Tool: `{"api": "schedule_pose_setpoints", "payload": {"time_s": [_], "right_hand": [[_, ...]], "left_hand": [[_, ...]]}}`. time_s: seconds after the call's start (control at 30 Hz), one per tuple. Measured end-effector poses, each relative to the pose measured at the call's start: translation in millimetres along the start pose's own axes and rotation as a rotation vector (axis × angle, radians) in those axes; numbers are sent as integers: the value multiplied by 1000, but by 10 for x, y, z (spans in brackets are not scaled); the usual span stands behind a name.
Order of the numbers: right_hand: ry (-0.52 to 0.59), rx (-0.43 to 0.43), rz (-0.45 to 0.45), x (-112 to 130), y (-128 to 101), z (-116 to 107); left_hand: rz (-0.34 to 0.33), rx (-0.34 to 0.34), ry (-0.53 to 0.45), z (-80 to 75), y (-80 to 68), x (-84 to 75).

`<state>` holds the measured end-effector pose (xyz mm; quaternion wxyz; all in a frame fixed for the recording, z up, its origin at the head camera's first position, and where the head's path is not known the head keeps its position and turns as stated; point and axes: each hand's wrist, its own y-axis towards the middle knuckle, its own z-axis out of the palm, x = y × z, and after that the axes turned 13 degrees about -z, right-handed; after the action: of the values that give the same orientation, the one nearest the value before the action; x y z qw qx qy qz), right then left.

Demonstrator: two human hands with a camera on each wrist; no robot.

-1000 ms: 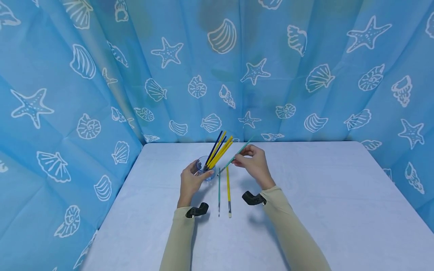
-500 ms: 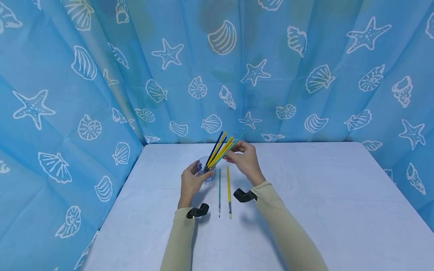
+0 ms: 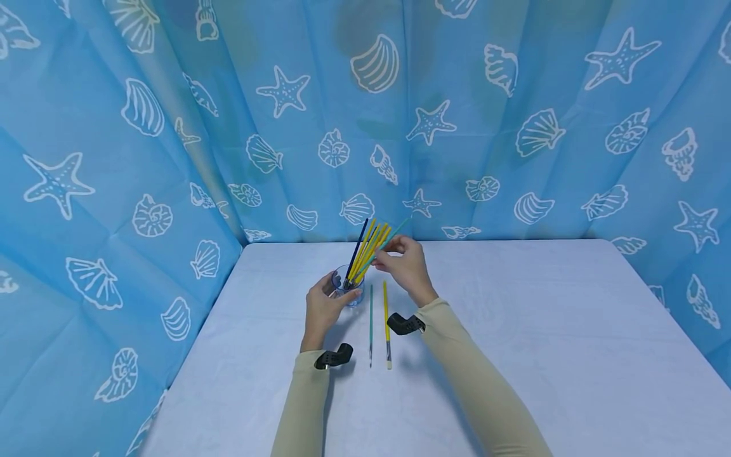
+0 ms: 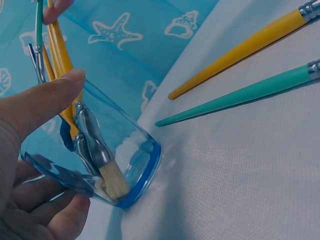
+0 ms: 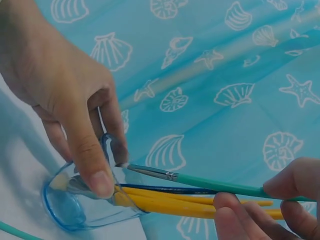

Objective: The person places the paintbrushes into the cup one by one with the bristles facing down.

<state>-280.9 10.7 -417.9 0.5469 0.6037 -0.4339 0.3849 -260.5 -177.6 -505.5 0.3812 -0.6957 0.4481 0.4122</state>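
Observation:
My left hand [image 3: 322, 308] grips a clear blue cup [image 4: 150, 157], thumb across its rim, and the cup leans over the table. Several yellow paintbrushes [image 5: 175, 206] and dark blue paintbrushes [image 3: 356, 244] stand inside, bristles down. Between thumb and fingers, my right hand [image 3: 410, 266] pinches a green paintbrush [image 5: 215, 184]. Its ferrule end reaches the cup's mouth in the right wrist view, above the yellow handles. Fingers of the right hand also lie against those handles. How deep the green brush's tip sits is hard to tell.
On the white-covered table [image 3: 514, 330], a second green paintbrush [image 3: 371, 317] and a yellow paintbrush [image 3: 386, 317] lie side by side, just in front of the cup. A blue curtain [image 3: 320, 95] with white shell prints hangs behind and to the left.
My right hand has moved left, bringing the green paintbrush from beside the cup to its mouth. Handles in the cup have shifted a little to the left. The left hand keeps its hold.

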Motion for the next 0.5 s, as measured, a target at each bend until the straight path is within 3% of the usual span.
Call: {"api": "schedule_pose_setpoints", "payload": {"time_s": [0.5], "right_hand": [[-24, 32, -18, -48, 47, 39]], "left_hand": [[32, 1, -8, -6, -26, -24]]}}
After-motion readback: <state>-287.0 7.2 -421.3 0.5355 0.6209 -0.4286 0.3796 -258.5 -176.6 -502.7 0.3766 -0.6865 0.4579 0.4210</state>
